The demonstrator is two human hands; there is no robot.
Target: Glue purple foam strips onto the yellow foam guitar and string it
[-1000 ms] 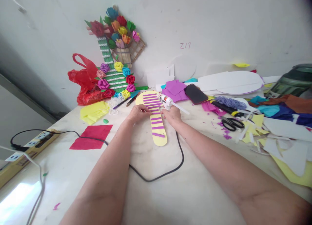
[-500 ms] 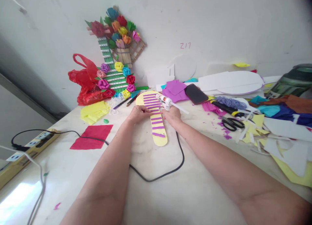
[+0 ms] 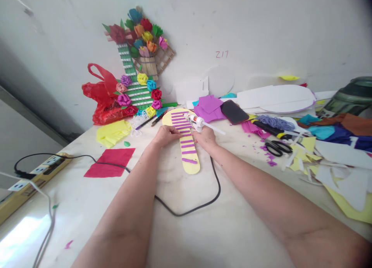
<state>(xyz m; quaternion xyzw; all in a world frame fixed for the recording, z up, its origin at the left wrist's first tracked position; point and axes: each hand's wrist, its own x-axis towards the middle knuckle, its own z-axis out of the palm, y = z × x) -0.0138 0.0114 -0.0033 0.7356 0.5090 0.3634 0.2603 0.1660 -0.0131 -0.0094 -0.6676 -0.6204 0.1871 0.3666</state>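
A yellow sole-shaped board (image 3: 192,168) lies on the table, with several purple paper strips (image 3: 187,146) across it. The lowest strip sits at a slant. At the board's left edge my left hand (image 3: 167,136) is closed, its fingertips pinched at the end of one purple strip. My right hand (image 3: 205,138), on the other side, is wrapped around a white hot glue gun (image 3: 198,122). The gun's nozzle points left over the upper strips, and a long glue stick sticks out of its back. Part of the gun's handle is hidden by my fingers.
A black cord (image 3: 186,213) loops across the table from a power strip (image 3: 52,165). Purple paper (image 3: 207,107), a phone (image 3: 235,112), scissors (image 3: 278,148) and paper scraps lie right. A paper-flower decoration (image 3: 139,90) and red bag (image 3: 101,93) stand at back left.
The glue gun's nozzle has shifted slightly left over the board. My left hand stays at the board's left edge, and the view has moved very little.
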